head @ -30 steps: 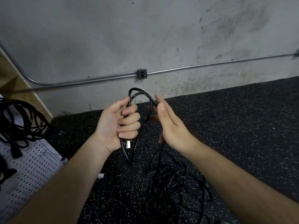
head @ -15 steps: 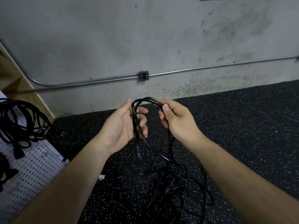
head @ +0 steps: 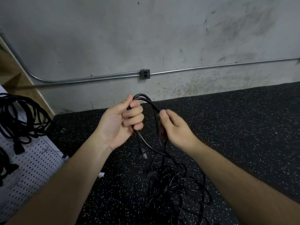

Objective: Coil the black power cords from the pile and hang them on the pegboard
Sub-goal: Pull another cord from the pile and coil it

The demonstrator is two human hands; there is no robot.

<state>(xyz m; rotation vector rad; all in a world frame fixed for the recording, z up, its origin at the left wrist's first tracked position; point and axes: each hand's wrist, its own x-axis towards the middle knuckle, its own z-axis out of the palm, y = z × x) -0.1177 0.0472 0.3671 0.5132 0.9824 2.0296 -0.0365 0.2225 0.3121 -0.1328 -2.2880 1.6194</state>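
Note:
My left hand [head: 125, 120] grips several loops of a black power cord [head: 146, 99] with its fingers curled round them. The plug [head: 143, 152] of that cord dangles below the fist. My right hand [head: 173, 127] pinches the cord's loose strand just right of the loops, thumb on top. From there the cord drops into a tangled pile of black cords [head: 177, 189] on the speckled floor. A white pegboard [head: 30, 169] lies at the left with coiled black cords [head: 17, 116] hanging on it.
A grey concrete wall rises behind, with a metal conduit [head: 97, 77] and an outlet box [head: 145, 73] on it. Black speckled rubber flooring [head: 235, 127] stretches to the right. A wooden panel [head: 13, 75] leans at the far left.
My left hand has closed round the loops again after opening to take one. My right hand brought a new loop over and now pinches the strand lower, to the right.

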